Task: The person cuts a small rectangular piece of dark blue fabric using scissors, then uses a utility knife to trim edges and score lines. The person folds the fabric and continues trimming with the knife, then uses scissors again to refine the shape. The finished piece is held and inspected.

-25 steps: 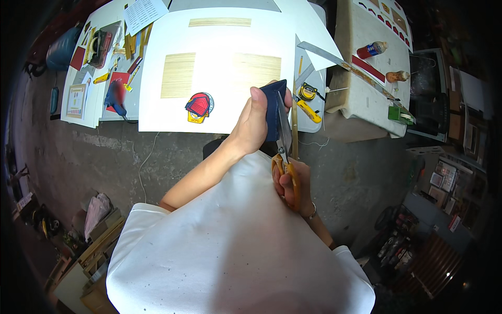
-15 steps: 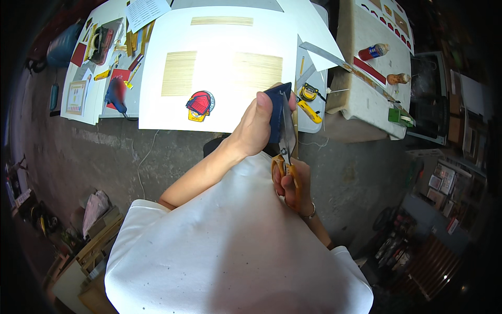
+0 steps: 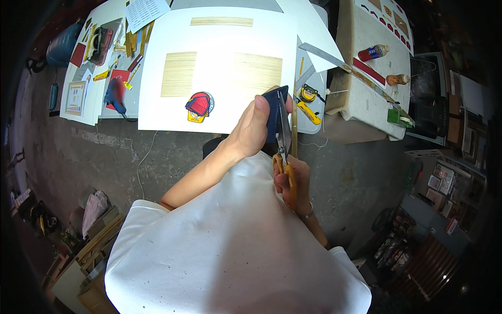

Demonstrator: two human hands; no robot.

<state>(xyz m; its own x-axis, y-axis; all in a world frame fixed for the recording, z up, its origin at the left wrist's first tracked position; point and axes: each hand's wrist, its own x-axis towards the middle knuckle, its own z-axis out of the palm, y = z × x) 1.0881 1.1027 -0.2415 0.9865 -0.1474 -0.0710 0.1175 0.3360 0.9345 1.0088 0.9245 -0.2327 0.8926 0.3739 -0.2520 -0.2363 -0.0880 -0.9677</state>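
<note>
My left hand [image 3: 252, 128] grips a dark blue piece of flat material [image 3: 273, 112], thumb on top, just past the near edge of the white board. Orange-handled scissors [image 3: 283, 157] are in my right hand [image 3: 298, 183], fingers through the handle loops. Their blades lie along the right side of the blue piece and point away from me; the blades look nearly closed. On the white board [image 3: 219, 115] rests a small stack of red and blue cut pieces on a round badge with a yellow lower part [image 3: 199, 107]. Three pale wood-grain strips and panels [image 3: 259, 70] lie farther back.
Right of the board are a yellow tape measure [image 3: 307, 93], a yellow utility knife [image 3: 308, 112] and a long metal ruler [image 3: 327, 56]. A side table [image 3: 361, 99] holds a drink bottle [image 3: 373, 52]. Tools, including a blue heat-gun-like tool [image 3: 115, 96], crowd the left table.
Both hands have shifted very slightly left and down with the blue piece and scissors. The scissor handles have drawn closer together.
</note>
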